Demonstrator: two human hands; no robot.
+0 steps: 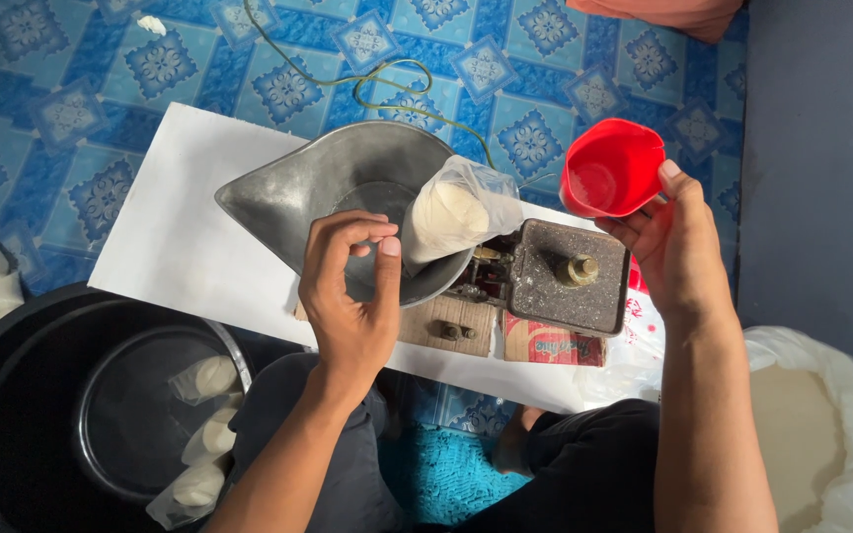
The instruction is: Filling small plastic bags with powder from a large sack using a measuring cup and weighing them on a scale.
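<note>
I see one filled clear bag [451, 212] resting in the scale pan [323, 178] — my left hand [352, 286] hovers beside it, fingers curled, gripping nothing. My right hand [678, 247] pinches a red scoop [609, 168]; several filled bags [204, 434] already lie in the black tub [12, 395] below the pan — more to weigh, I judge.

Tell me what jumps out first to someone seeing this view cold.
The bright red plastic cup, held at upper right by the right hand. Next, the clear plastic bag of white powder standing in the grey metal scale pan at centre, with the left hand curled beside it. At lower left, a black round tub holds more filled bags.
</note>
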